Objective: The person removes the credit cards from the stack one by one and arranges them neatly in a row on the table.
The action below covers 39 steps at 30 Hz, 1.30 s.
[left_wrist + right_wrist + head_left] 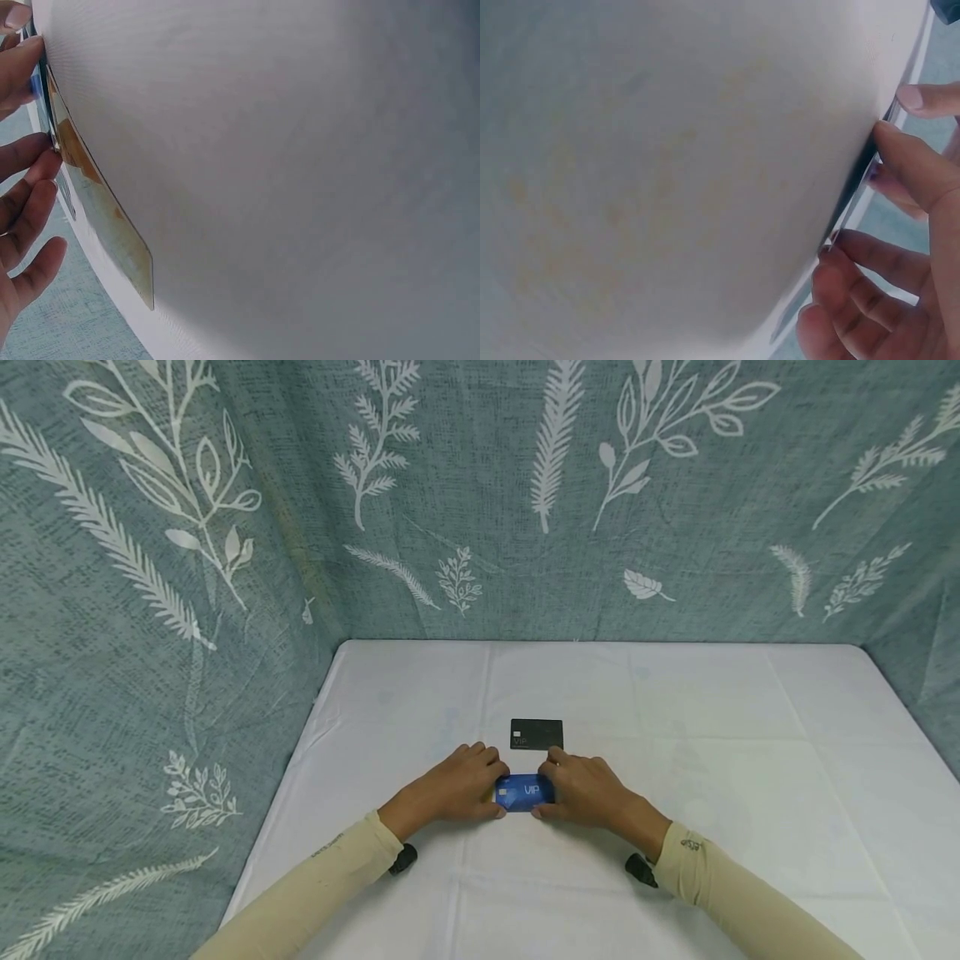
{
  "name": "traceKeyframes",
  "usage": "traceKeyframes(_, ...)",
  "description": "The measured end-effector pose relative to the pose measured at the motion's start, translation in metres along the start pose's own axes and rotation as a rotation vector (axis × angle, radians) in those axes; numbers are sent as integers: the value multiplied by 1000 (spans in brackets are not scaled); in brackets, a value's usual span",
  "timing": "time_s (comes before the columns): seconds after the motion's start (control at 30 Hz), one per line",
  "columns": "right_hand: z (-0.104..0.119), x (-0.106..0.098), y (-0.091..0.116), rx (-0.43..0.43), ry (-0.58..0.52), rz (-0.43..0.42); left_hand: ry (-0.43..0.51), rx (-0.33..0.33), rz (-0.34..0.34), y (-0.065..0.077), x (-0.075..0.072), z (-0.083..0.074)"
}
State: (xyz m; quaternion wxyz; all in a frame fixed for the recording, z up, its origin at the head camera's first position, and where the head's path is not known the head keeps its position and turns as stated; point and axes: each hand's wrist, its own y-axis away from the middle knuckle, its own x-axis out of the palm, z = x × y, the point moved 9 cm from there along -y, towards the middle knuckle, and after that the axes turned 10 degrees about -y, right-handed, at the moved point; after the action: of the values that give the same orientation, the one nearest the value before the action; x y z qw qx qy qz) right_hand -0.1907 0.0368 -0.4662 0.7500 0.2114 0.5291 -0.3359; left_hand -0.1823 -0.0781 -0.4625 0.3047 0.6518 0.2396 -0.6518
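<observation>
A blue bank card with "VIP" on it (523, 793) spans the gap between both hands in the head view. My left hand (467, 783) pinches its left end between thumb and fingers. At the right end, my right hand (583, 789) pinches the card by its near and far edges. A tan and yellowish patterned card (112, 221) shows beside the left fingers in the left wrist view, partly hidden by them. Beyond the blue card lies a black card with "VIP" on it (536, 734), flat on the table, its near right corner overlapped by a right finger.
A white cloth covers the table (712, 718). Teal curtains with white leaf prints (465, 485) hang behind it and at both sides. Small black devices (403, 859) sit under the wrists by the beige sleeves (318, 881).
</observation>
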Motion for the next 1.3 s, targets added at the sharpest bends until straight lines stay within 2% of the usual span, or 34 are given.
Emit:
traceKeyframes(0.37,2,-1,2,-26,25,-18,8,-20,22,-1,2,1)
traceKeyframes(1.3,2,0,0,-19,14,-7,48,-31,45,-2,4,3)
